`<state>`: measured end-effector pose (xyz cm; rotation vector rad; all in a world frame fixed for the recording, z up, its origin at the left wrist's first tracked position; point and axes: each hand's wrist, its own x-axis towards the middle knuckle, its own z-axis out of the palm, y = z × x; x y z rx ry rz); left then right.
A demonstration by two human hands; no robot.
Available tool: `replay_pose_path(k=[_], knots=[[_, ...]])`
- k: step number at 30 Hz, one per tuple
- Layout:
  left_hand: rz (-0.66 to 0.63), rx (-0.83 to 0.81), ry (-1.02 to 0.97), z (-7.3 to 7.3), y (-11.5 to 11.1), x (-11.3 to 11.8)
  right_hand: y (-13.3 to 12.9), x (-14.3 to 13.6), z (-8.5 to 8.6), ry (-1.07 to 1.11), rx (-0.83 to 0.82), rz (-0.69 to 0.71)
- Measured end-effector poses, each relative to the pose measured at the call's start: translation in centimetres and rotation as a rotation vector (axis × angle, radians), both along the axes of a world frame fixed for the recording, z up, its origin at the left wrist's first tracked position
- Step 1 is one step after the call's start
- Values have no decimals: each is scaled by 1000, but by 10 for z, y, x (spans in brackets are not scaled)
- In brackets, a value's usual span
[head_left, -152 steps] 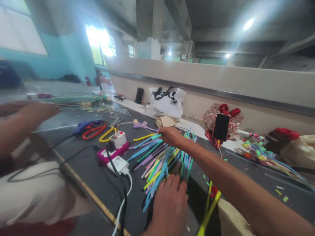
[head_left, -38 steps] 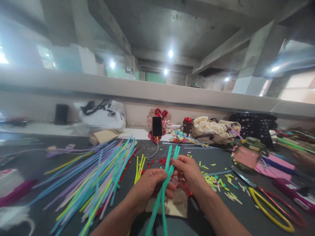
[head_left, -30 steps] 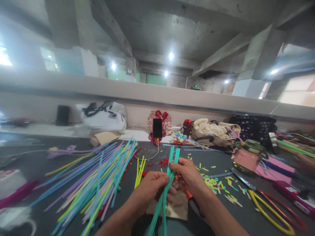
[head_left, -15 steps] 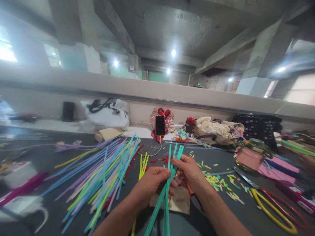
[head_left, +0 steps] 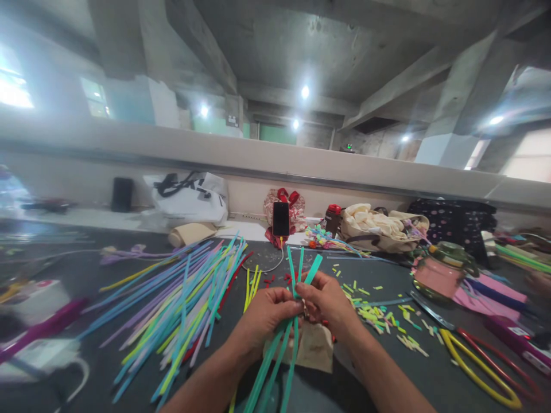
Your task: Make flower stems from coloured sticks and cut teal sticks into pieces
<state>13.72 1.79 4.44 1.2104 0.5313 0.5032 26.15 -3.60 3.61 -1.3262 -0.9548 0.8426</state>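
Note:
Several long, flat teal strips are crossed over one another in front of me, their short ends fanning upward. My left hand pinches them at the crossing between thumb and fingers. Close beside it, my right hand grips the strips just above, thumb near the left thumb. Beneath the hands lies a crumpled tan piece of paper or cloth on the dark table. Yellow strips lie behind my left hand. Small red bits are partly hidden behind the fingers.
A large pile of coloured strips spreads to the left. On the right are cut yellow-green scraps, scissors with yellow and red handles, and a jar. A phone stands upright at the back, near a bottle.
The hands have drawn closer together at the crossing. The upper strip ends have spread apart, with a wide one leaning right, and the lower lengths have fanned out.

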Motion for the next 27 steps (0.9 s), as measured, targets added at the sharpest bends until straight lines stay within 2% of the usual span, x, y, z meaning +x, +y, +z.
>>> replay_pose_path(k=[5, 9, 12, 17, 21, 27], knots=[[37, 64, 39, -3, 4, 1, -2, -5, 5, -61, -68, -57], [-70, -62, 10, -9, 9, 1, -4, -4, 7, 14, -80, -46], [-131, -87, -6, -12, 10, 1, -4, -2, 5, 36, -84, -45], [-140, -73, 0, -10, 1, 1, -1, -2, -2, 41, -51, -77], [-122, -171, -8, -10, -4, 0, 0, -6, -2, 60, -12, -76], [-371, -338, 32, -8, -1, -6, -3, 2, 8, 262, 57, -8]])
